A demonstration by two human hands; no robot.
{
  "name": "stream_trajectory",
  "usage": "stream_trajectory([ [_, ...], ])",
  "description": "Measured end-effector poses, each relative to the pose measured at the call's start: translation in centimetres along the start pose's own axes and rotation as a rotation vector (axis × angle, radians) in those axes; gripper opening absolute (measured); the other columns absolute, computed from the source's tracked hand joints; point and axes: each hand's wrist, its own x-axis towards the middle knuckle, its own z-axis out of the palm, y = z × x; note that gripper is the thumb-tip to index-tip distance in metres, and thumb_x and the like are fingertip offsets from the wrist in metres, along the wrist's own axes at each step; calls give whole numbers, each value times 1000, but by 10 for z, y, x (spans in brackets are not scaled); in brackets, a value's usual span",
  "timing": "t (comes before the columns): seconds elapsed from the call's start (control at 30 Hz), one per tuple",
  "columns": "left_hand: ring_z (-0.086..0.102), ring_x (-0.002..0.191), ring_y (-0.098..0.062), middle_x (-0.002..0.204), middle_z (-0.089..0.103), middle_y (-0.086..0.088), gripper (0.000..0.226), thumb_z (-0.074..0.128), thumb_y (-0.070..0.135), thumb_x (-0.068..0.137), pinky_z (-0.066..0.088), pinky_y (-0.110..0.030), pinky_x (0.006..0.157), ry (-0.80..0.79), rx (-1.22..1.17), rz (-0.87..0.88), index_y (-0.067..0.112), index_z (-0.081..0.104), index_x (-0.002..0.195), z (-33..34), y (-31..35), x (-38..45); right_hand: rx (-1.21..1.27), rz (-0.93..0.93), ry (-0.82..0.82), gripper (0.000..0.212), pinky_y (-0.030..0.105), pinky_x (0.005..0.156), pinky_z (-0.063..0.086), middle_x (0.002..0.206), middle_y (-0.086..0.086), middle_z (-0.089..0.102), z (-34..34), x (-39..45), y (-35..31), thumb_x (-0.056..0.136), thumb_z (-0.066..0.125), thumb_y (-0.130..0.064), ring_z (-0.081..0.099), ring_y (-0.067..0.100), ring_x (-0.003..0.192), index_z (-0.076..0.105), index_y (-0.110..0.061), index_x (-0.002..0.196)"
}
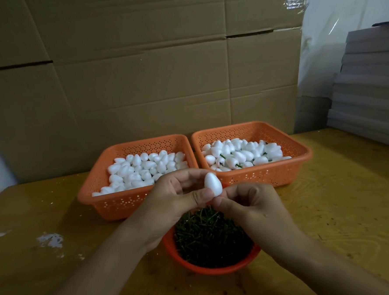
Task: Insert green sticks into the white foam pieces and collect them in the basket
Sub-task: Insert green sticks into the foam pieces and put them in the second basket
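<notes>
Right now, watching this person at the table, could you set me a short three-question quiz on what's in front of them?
1. True or false: the right basket holds foam pieces with green sticks in them.
2. Which hand holds the foam egg between thumb and fingers? A) left hand B) neither
3. What fills the round bowl nearest the person?

Key
1. True; green stems show among its pieces, while none show in the left basket.
2. A; the right hand pinches at the egg's lower end, where any stick is hidden.
3. Loose green sticks.
</notes>
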Motion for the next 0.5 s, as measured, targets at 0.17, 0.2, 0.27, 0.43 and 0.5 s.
stream_trajectory([
  [0.17,70,110,-20,116,75,-4,34,78,34,75,56,-24,86,-40,8,-26,30,75,109,-6,1,1,-16,-12,-36,21,8,45,32,49,-13,58,0,-2,0,91,70,-20,46,-2,42,75,-24,71],
  [0.2,69,111,-19,117,74,-4,34,78,34,76,56,-24,87,-48,7,-28,30,75,109,-6,1,1,-12,-12,-36,20,7,45,32,50,-13,59,1,-2,-1,90,70,-19,47,-2,42,75,-23,72],
  [0.27,69,112,-20,120,73,-3,34,78,33,78,57,-27,88,-63,-5,-26,31,74,112,-7,1,1,5,-17,-14,15,7,48,37,55,-13,64,1,-1,-1,89,71,-17,53,-3,46,76,-19,75],
  [0.43,69,111,-18,125,70,2,40,82,32,80,58,-29,85,-25,3,6,35,69,118,-2,-1,1,56,3,103,12,15,58,49,69,0,73,1,-1,-1,82,77,-21,65,5,61,74,-10,78],
  [0.5,70,109,-18,123,71,1,41,81,31,78,58,-27,81,-5,20,24,34,69,117,0,-1,1,39,12,123,16,21,61,53,73,4,74,1,-1,0,80,78,-25,68,16,66,74,-10,78],
])
